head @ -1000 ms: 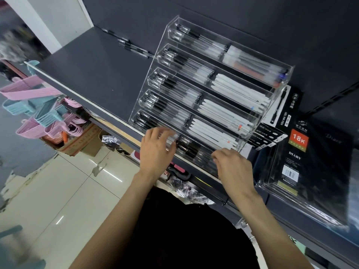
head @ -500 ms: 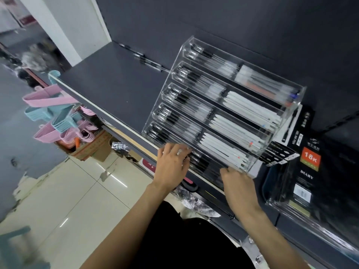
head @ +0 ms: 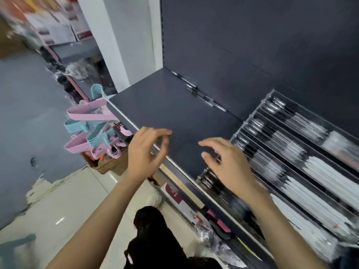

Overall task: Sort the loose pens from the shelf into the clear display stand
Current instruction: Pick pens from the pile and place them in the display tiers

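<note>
**Hands leave the stand and head for the loose pens**

The big dark shelf (head: 174, 117) fills the middle of the view. A second ago the view was mostly the stand; now it has swung to the left, so more bare shelf and the far corner show.

The clear display stand (head: 303, 152) sits at the right, blurry, with its rows full of black pens and white pens. Before, both hands were down on its near row. Now they have lifted off it. I think that batch of pens is in and the person is going for more.

The left hand (head: 144, 152) hangs over the near edge of the shelf. Its fingers are loosely curled, the thumb close to the fingertips, and it holds nothing. Half a second ago it was pressed on the stand.

The right hand (head: 227, 164) floats just left of the stand, over its near corner, fingers spread and relaxed — it holds nothing too.

The loose pens (head: 202, 95) lie in a thin line at the far back of the shelf, against the wall, well apart from both hands. They have not been touched — they lie as before. Reaching them is likely the next job.
</note>
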`<state>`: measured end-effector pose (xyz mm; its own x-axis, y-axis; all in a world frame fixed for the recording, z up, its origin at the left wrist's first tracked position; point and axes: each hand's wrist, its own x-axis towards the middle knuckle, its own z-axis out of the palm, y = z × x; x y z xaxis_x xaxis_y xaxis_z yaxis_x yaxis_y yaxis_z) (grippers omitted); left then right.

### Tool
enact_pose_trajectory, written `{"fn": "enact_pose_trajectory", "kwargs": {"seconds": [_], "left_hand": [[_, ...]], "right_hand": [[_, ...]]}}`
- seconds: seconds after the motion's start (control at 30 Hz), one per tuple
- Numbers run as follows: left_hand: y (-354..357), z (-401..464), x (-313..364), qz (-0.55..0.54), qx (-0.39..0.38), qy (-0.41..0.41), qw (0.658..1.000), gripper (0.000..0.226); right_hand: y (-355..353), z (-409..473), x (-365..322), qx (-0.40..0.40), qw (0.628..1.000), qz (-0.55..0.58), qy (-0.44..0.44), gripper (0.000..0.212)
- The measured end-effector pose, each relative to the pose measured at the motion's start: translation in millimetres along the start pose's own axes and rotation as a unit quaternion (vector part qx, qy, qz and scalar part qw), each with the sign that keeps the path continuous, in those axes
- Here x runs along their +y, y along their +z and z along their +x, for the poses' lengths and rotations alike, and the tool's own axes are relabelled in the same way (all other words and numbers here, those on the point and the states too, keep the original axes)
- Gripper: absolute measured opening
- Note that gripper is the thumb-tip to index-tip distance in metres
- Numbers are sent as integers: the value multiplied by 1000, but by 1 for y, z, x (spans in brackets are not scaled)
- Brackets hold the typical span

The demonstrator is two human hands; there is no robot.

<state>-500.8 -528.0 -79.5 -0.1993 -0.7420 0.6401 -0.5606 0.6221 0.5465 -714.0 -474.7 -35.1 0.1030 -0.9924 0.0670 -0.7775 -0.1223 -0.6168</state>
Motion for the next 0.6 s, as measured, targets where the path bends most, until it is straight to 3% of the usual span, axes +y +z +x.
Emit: {"fn": "enact_pose_trajectory", "kwargs": {"seconds": [0.13,0.23,0.43,0.6], "left_hand": [[13,70,-101,23,-136,-124,983,35],[38,116,-165,63,-245,-151,956,49],[85,175,-228,112,-323,-100,934,55],[125,210,-246,120,-351,-23,929,61]], "right_hand": [[29,116,24,-1,992,-82,101,34],[48,176,47,-1,973,-126,193,39],[68,233,83,36,942,-209,261,39],[77,247,92,15,928,-229,294,44]]}}
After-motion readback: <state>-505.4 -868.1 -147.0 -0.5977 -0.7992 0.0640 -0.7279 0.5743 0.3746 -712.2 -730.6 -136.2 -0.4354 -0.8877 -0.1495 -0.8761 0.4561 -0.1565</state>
